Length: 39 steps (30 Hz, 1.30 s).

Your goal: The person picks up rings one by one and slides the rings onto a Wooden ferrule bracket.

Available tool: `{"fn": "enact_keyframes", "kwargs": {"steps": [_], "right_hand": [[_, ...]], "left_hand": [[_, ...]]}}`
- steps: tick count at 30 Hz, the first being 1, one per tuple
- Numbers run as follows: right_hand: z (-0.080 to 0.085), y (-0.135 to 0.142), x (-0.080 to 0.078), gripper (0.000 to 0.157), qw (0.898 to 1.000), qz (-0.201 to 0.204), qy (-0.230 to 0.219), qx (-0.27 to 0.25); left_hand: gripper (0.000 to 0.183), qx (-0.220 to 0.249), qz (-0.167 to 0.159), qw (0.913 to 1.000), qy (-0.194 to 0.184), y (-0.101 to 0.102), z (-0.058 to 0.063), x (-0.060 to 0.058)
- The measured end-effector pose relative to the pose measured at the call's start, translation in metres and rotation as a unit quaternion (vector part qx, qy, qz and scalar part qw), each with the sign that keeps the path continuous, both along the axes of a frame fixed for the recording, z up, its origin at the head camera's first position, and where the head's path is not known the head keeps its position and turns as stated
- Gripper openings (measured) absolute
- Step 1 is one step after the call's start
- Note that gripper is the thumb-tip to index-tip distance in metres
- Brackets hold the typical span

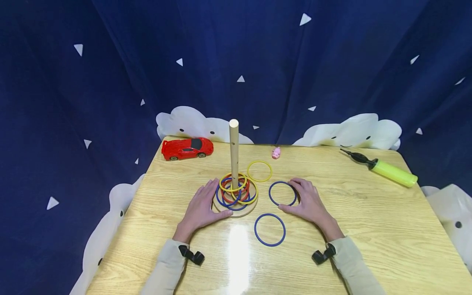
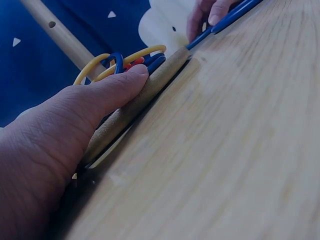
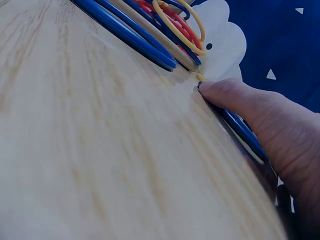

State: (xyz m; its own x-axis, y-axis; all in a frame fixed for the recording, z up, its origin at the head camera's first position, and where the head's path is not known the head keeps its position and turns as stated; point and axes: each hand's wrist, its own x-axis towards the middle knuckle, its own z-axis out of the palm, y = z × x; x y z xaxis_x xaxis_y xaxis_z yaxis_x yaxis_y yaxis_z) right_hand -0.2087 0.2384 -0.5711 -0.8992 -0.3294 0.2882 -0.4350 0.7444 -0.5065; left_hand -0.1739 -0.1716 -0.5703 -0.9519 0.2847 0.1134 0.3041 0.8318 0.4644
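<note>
My left hand [image 1: 200, 205] grips the round wooden base [image 1: 239, 214] of a ring toss stand at its left side, thumb along the near rim. From the base rises a wooden peg [image 1: 234, 157], upright, with several yellow, red and blue rings heaped loosely around its foot. My right hand [image 1: 309, 203] spans the right side of a blue ring [image 1: 269, 192] lying on the table, thumb at its near rim and fingertips at its far rim. The right wrist view shows the thumb on that blue ring [image 3: 242, 132]. Nearer me lies another blue ring [image 1: 271, 245].
Behind the base lies a yellow ring [image 1: 260, 181]. A red toy car [image 1: 188, 148] sits at the back left of the wooden table [image 1: 147, 229], a pink pig figure [image 1: 276, 153] at the back edge. At the right is a green hand pump [image 1: 394, 172]. A dark blue curtain hangs behind.
</note>
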Motion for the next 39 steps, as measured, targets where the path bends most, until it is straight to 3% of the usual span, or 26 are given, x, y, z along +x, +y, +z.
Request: {"fn": "enact_keyframes", "kwargs": {"steps": [27, 39], "right_hand": [[0.0001, -0.0019, -0.0003, 0.089, 0.998, -0.015, 0.05, -0.016], [-0.0017, -0.0006, -0.0019, 0.088, 0.999, -0.014, 0.046, -0.016]], "left_hand": [[0.127, -0.006, 0.002, 0.9999, -0.012, 0.0006, 0.0029, 0.0008], [0.127, -0.002, 0.001, 1.0, -0.002, 0.001, 0.0031, 0.0006]]}}
